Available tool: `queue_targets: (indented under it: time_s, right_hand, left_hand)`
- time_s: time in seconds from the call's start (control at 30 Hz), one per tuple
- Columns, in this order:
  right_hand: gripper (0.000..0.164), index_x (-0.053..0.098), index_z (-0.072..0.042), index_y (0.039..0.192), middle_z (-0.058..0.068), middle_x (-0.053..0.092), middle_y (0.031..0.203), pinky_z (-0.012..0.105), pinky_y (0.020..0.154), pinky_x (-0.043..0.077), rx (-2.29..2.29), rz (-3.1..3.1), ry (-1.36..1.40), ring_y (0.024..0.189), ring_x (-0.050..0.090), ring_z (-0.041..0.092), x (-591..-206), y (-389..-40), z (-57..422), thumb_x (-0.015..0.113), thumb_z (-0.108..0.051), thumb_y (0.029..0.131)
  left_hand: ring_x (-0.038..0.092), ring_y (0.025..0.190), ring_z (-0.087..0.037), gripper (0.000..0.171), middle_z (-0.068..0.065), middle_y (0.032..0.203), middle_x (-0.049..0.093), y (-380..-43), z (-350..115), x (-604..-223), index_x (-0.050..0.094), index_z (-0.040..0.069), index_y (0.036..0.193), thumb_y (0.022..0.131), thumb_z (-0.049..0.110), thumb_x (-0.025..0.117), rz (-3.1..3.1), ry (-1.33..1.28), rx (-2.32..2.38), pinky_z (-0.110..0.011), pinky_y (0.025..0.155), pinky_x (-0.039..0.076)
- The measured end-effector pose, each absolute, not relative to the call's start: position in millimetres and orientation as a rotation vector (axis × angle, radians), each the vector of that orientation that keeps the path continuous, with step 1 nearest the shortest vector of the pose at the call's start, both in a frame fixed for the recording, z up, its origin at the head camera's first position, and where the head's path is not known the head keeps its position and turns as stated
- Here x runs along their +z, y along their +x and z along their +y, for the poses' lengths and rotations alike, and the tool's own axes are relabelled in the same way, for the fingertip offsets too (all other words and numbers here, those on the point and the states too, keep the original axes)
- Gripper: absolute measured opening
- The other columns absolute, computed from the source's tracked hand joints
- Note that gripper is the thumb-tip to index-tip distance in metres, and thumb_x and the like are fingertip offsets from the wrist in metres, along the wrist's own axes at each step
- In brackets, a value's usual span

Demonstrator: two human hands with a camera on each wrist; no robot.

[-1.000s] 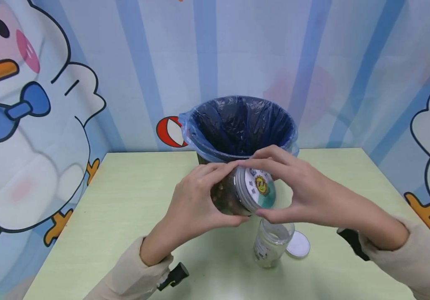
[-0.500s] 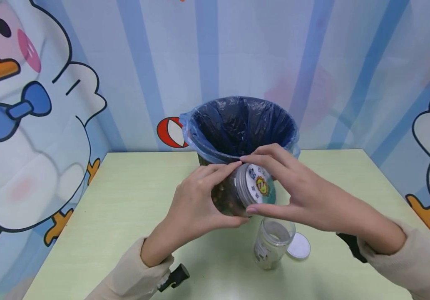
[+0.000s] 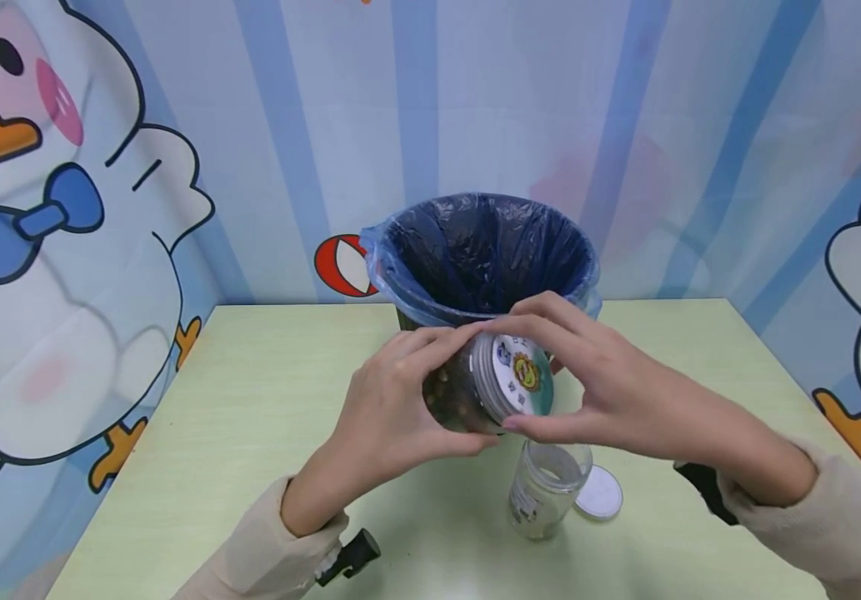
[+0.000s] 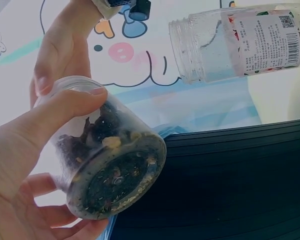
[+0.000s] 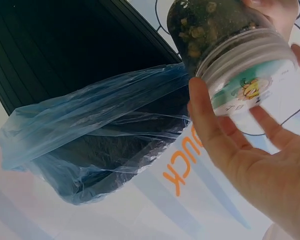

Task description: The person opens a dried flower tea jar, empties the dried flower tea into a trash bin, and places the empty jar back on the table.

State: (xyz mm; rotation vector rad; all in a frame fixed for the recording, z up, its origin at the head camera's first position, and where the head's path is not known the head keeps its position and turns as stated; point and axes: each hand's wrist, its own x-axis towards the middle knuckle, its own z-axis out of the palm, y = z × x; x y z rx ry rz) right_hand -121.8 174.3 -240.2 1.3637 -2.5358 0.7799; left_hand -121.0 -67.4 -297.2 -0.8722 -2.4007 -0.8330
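Observation:
A clear jar [image 3: 448,393] of dark dried pieces with paler bits is tilted on its side above the table, its lid toward the right. My left hand [image 3: 388,400] grips the jar's body, thumb below and fingers over the top. With curled fingers and thumb, my right hand [image 3: 603,379] holds the rim of the lid [image 3: 526,373], which bears a sun picture on white and green. In the right wrist view the lid [image 5: 257,87] sits on the jar's neck. Below the hands stands an uncapped clear jar [image 3: 544,500] with a printed label, beside a loose white lid [image 3: 599,493].
A bin lined with a blue plastic bag [image 3: 475,242] stands at the table's back edge, just behind the held jar. The pale green table [image 3: 272,400] backs onto a cartoon-printed cloth [image 3: 355,125].
The right hand's fingers and thumb have shifted round the lid and back, and the lid's picture has turned slightly. The left hand stays in place around the jar.

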Motion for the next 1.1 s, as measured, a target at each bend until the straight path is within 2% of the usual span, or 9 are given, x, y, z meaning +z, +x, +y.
queue_targets:
  time_s: [0.2,0.37,0.6,0.77,0.97,1.03,1.1]
  right_hand:
    - [0.071,0.05,-0.019,0.141,0.001,0.042,0.141,0.039,0.096,0.049,0.799,-2.442,1.522,0.127,0.045,0.015,-239.2,-126.7,178.6,0.085,-0.022,0.08]
    - [0.073,0.051,-0.02,0.14,0.004,0.041,0.143,0.04,0.097,0.048,0.829,-2.425,1.583,0.13,0.041,0.018,-238.6,-127.9,179.8,0.087,-0.017,0.077]
    - [0.072,0.047,-0.021,0.145,0.0,0.04,0.143,0.041,0.098,0.047,0.769,-2.461,1.475,0.129,0.042,0.015,-236.4,-119.7,177.4,0.083,-0.032,0.083]
    - [0.073,0.038,-0.022,0.151,-0.003,0.041,0.138,0.04,0.088,0.05,0.629,-2.575,1.254,0.116,0.047,0.013,-236.5,-112.8,174.7,0.073,-0.043,0.09]
    - [0.067,0.045,-0.018,0.146,-0.005,0.048,0.123,0.025,0.066,0.052,0.699,-2.686,1.143,0.082,0.05,0.006,-239.0,-111.9,173.9,0.072,-0.044,0.09]
    - [0.065,0.047,-0.019,0.144,-0.006,0.049,0.122,0.023,0.064,0.052,0.746,-2.672,1.173,0.082,0.05,0.005,-239.4,-112.3,174.1,0.074,-0.041,0.09]
    - [0.065,0.048,-0.02,0.145,-0.006,0.048,0.127,0.026,0.069,0.053,0.772,-2.633,1.236,0.093,0.053,0.006,-239.1,-112.8,174.8,0.076,-0.036,0.089]
  left_hand:
    - [0.056,0.112,-0.016,0.093,0.002,0.128,0.063,-120.7,-67.6,-296.7,0.058,0.02,0.142,0.06,0.045,0.094,-2.406,-0.885,-0.846,-0.036,0.085,0.054]
    - [0.056,0.112,-0.016,0.093,0.002,0.128,0.063,-120.3,-67.6,-296.4,0.058,0.019,0.142,0.06,0.046,0.094,-2.414,-0.884,-0.843,-0.037,0.085,0.054]
    - [0.056,0.11,-0.016,0.093,0.001,0.127,0.063,-117.7,-67.4,-295.7,0.058,0.019,0.141,0.06,0.045,0.095,-2.409,-0.897,-0.833,-0.035,0.084,0.054]
    - [0.056,0.111,-0.016,0.093,0.001,0.126,0.063,-116.5,-66.3,-294.6,0.058,0.018,0.141,0.06,0.045,0.095,-2.396,-0.906,-0.828,-0.035,0.085,0.054]
    - [0.056,0.112,-0.016,0.094,0.001,0.127,0.063,-115.6,-65.4,-294.2,0.058,0.019,0.142,0.059,0.045,0.095,-2.386,-0.911,-0.828,-0.036,0.085,0.054]
    - [0.056,0.111,-0.016,0.094,0.001,0.127,0.063,-115.5,-65.3,-294.1,0.058,0.019,0.142,0.06,0.045,0.095,-2.389,-0.911,-0.824,-0.035,0.085,0.054]
    - [0.056,0.11,-0.016,0.093,0.001,0.127,0.063,-115.1,-65.7,-294.3,0.058,0.019,0.141,0.06,0.045,0.095,-2.396,-0.906,-0.828,-0.035,0.084,0.054]
